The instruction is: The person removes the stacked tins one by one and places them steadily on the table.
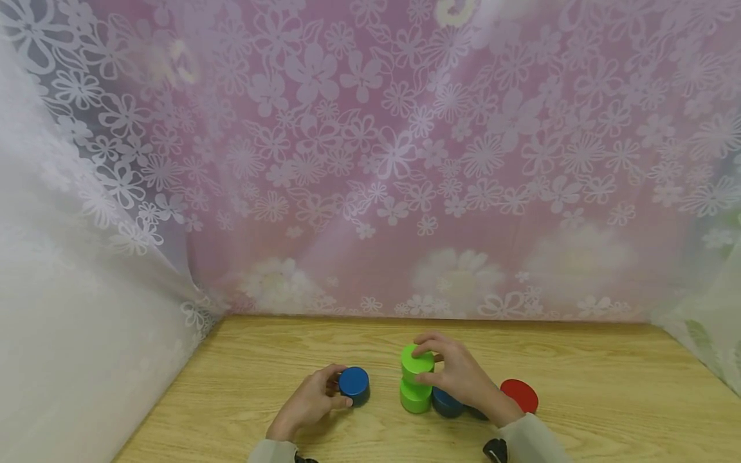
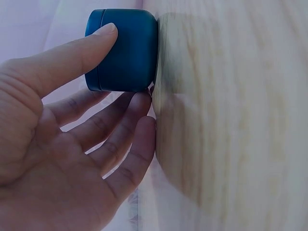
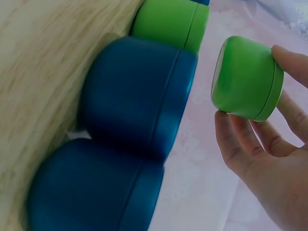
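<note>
Head view shows a person's two hands low over a wooden table [image 1: 579, 386] with a flowered curtain [image 1: 370, 161] hung behind it. The left hand [image 1: 312, 399] grips a blue jar [image 1: 354, 384] that stands on the tabletop; in the left wrist view the thumb [image 2: 82, 53] lies across the jar's side and the fingertips [image 2: 139, 103] press it from the other side, so the hand is closed round it. The right hand [image 1: 457, 373] holds a green jar [image 1: 417, 362] pinched between thumb and fingers, lifted just above a second green jar [image 1: 415, 395] on the table. The right wrist view shows the held green jar clear of the others, with air between it and the jar below. Just beside the lower green jar stands a dark blue jar [image 1: 446, 403], partly under the right hand. A red lid [image 1: 519, 394] lies flat near the right wrist.
</note>
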{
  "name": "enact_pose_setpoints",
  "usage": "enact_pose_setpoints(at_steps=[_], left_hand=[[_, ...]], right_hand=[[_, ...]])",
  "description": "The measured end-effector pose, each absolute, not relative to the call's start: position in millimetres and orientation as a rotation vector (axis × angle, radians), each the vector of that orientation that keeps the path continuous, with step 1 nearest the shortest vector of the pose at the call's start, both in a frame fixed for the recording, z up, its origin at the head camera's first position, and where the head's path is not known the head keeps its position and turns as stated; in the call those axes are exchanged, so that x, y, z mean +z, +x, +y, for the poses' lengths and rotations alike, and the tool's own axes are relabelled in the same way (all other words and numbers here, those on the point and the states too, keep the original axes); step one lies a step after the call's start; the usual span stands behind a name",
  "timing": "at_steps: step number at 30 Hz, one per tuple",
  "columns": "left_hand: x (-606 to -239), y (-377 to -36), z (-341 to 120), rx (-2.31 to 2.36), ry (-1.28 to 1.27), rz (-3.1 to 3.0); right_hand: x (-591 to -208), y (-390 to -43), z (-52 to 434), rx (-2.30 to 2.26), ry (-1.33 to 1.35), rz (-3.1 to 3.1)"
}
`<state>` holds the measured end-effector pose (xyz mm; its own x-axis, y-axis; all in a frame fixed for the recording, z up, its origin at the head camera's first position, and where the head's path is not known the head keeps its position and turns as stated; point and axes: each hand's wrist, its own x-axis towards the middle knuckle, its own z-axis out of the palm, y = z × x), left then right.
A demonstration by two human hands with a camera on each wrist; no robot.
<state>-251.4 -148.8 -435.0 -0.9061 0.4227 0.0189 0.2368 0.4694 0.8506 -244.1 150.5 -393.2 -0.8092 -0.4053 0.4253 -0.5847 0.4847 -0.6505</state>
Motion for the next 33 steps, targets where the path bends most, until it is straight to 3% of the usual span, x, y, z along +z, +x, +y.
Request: enact_pose_setpoints(at_steps=[33], left_hand=[[-434.7, -252.7, -148.7, 1.389, 0.589, 2.511]], right_hand=[[-399.6, -235.6, 193.8, 1.190, 0.775, -2.510]])
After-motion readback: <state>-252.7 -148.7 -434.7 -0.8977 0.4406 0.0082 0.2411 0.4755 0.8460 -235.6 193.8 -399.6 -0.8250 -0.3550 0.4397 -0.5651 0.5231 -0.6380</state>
